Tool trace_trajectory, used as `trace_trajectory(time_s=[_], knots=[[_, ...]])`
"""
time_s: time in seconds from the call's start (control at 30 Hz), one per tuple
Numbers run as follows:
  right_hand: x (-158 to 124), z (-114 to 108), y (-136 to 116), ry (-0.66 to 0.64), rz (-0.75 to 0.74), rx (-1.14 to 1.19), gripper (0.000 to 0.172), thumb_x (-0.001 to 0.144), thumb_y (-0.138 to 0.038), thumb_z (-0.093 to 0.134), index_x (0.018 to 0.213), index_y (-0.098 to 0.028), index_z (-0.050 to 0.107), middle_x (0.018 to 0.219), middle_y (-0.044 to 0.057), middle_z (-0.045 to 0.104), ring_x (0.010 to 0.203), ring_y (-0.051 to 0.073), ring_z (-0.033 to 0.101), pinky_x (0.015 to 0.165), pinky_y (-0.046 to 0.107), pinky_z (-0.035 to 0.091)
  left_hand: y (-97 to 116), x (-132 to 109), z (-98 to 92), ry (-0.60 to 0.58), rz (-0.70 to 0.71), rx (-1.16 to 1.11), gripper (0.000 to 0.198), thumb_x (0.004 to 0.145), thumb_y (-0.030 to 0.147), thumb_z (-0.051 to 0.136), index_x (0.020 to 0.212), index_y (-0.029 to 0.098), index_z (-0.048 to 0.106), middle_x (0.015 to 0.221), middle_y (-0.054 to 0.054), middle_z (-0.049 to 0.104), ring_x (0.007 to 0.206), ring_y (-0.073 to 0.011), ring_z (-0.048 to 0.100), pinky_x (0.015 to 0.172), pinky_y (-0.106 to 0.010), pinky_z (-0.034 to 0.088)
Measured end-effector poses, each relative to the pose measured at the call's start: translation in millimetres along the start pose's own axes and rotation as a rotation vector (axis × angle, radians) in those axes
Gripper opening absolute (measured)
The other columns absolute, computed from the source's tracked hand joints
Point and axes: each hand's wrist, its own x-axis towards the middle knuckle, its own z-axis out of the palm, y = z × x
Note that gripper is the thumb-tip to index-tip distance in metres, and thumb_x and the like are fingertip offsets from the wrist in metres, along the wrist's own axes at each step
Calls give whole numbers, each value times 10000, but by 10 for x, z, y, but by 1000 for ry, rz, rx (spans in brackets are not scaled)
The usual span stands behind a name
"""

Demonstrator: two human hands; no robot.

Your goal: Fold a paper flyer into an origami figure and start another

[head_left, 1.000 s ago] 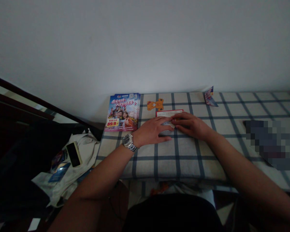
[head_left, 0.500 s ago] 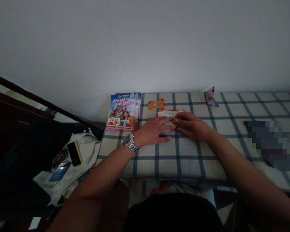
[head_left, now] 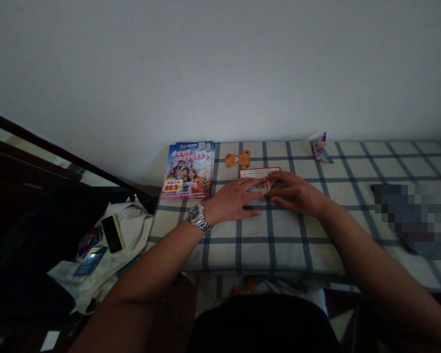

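Observation:
A white paper with a red border (head_left: 259,173) lies on the checked cloth (head_left: 279,235), partly under both hands. My left hand (head_left: 233,200), with a metal watch on the wrist, lies flat on the paper with its fingers stretched out. My right hand (head_left: 296,193) rests beside it, fingers curled down onto the paper's near part, the fingertips of both hands meeting. What lies under the fingers is hidden.
A stack of colourful flyers (head_left: 188,169) lies at the cloth's far left corner, an orange bear cut-out (head_left: 237,159) beside it. A small folded paper piece (head_left: 319,147) stands by the wall. A phone (head_left: 112,234) lies on clutter at the left.
Both hands stayed on the paper; my right hand's fingers shifted slightly and curled more over the paper.

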Motion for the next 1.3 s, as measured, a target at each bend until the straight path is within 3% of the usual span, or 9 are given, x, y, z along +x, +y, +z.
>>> trace_trajectory(time_s=[0.17, 0.33, 0.47, 0.7, 1.0, 1.3], knots=[[4, -23, -61, 29, 52, -96, 178, 961, -314, 715, 1056, -321, 865, 1335, 110, 658, 1315, 359, 566, 1101, 589, 529, 2, -6, 9, -9, 3, 15, 449, 1003, 522, 674, 1363, 254, 666, 1664, -111, 411, 1514, -317, 438, 1277, -516, 383], [-14, -57, -67, -51, 51, -119, 267, 1003, -344, 647, 1185, -324, 840, 1024, 108, 661, 959, 281, 606, 857, 466, 558, 11, -1, 13, 2, 1, 24, 429, 983, 516, 706, 1331, 265, 677, 1640, -102, 442, 1501, -319, 449, 1267, -529, 396], [-47, -49, -2, -78, 40, -75, 300, 1043, -356, 585, 1185, -275, 836, 915, 90, 646, 871, 240, 622, 756, 375, 521, 13, 7, 2, -4, 6, 19, 426, 985, 507, 706, 1326, 255, 678, 1634, -112, 447, 1494, -325, 456, 1258, -527, 410], [-52, -4, 56, -64, 76, -30, 299, 1050, -316, 577, 1048, -193, 849, 899, 103, 710, 824, 223, 681, 729, 348, 511, 14, 0, 15, -14, -10, 14, 434, 992, 501, 701, 1357, 268, 665, 1639, -100, 440, 1498, -309, 455, 1267, -514, 396], [-69, -33, 49, -52, 78, -13, 299, 1058, -320, 567, 1098, -214, 844, 937, 98, 729, 827, 211, 695, 714, 330, 525, 33, 5, -4, -14, -19, 4, 417, 1000, 499, 686, 1354, 278, 666, 1636, -91, 445, 1498, -308, 456, 1262, -518, 400], [-79, -30, 60, -35, 164, 17, 345, 1065, -364, 556, 950, -218, 847, 930, 89, 728, 789, 191, 700, 692, 316, 521, 27, 2, 11, -16, -20, -1, 423, 1001, 508, 684, 1349, 269, 666, 1628, -101, 452, 1489, -310, 462, 1255, -523, 405]])
